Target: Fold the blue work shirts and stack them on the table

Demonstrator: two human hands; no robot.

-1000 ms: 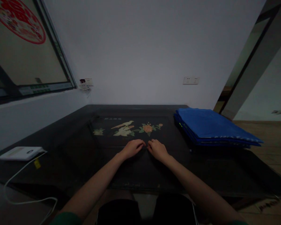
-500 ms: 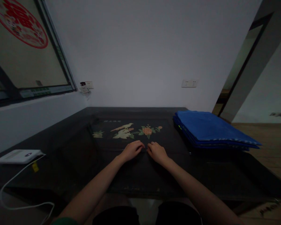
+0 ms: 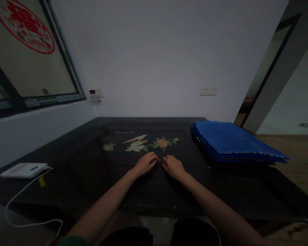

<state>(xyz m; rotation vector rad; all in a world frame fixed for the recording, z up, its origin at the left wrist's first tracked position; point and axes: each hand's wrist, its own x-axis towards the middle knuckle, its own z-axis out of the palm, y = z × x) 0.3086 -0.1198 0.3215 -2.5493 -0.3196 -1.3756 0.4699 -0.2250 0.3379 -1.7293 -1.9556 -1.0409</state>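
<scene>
My left hand [image 3: 146,162] rests on the dark table [image 3: 97,181], just left of its middle, with its fingers curled in. Close by on the right, my right hand [image 3: 173,166] lies in much the same way, fingers bent toward the left hand. A narrow gap separates the two hands, and neither shows anything held; the palms face down out of sight. Just beyond them is the table's inlaid picture, with a pale bird [image 3: 136,143] and an orange flower [image 3: 162,142].
A stack of folded blue fabric [image 3: 236,138] lies on the table's right side. At the far left sits a white device [image 3: 24,170] with a white cable [image 3: 28,224] hanging over the edge. Wall sockets [image 3: 208,91] are behind the table, and a window [image 3: 36,68] is at the left.
The whole view has shifted very slightly to the right. Both hands keep their place on the table and their curled shape.
</scene>
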